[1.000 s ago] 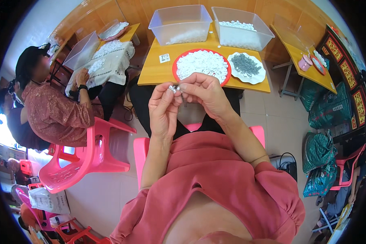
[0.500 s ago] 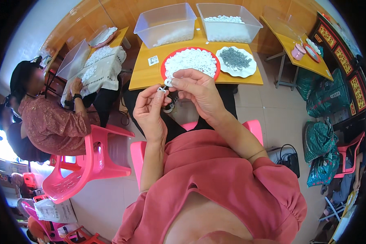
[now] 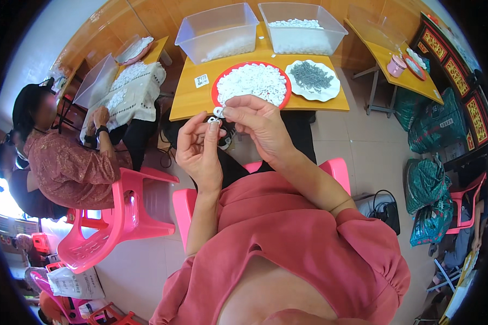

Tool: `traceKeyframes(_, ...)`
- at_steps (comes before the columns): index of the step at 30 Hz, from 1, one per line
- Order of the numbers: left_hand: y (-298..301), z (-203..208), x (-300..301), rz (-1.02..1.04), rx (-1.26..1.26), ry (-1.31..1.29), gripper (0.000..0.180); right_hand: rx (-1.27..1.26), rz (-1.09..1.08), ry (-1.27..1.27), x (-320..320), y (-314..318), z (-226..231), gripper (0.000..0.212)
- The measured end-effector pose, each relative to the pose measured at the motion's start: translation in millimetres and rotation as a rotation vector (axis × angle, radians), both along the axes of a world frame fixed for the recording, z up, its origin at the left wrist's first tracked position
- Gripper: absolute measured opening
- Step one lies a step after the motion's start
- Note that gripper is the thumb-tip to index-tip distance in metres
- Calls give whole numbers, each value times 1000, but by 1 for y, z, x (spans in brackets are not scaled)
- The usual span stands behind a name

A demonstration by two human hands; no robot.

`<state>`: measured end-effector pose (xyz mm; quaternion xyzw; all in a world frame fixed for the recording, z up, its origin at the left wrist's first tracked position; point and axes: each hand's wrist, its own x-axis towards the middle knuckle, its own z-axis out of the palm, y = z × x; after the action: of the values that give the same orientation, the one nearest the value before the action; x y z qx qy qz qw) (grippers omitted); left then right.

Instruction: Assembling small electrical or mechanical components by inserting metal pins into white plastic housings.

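Note:
In front of my lap, just short of the table's near edge, my left hand (image 3: 199, 154) pinches a small white plastic piece (image 3: 213, 120) between thumb and fingers. Closed on a second small white piece with a hole (image 3: 218, 112), my right hand (image 3: 263, 123) brings it against or right beside the first; whether they are joined I cannot tell. Beyond my hands, a red round tray (image 3: 215, 92) is heaped with similar white pieces (image 3: 252, 81). To its right, a white wavy-edged plate (image 3: 333, 91) bears a pile of small dark grey parts (image 3: 310, 77).
Two clear plastic bins (image 3: 184, 40) with white pieces stand at the back of the yellow table (image 3: 190, 105). At left, a co-worker (image 3: 73, 154) sits at another table by a pink chair (image 3: 119, 216). Green sacks (image 3: 428, 187) lie at right.
The white piece in my right hand has tipped and come down slightly toward the one in my left. Both hands have otherwise barely moved. The whole view has shifted a little.

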<state>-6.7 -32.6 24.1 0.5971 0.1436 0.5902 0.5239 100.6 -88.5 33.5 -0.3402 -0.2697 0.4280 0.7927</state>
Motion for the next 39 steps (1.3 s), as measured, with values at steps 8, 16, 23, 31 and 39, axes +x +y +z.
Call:
traceKeyframes(8,1,-1,0,16,4,-6,22,-13,147,225,1,1,-3,21)
traceKeyframes(16,0,-3,0,13,27,-2,22,-30,281,384,1,2,-6,21)
traceKeyframes(23,-3,1,-1,89,68,44,21,61,65,95,-5,1,0,20)
traceKeyframes(31,-4,3,-2,94,55,10,22,123,-138,-241,-8,-1,-1,15)
traceKeyframes(39,14,5,-15,-323,-50,21,30,117,-21,-199,-5,-10,10,13)
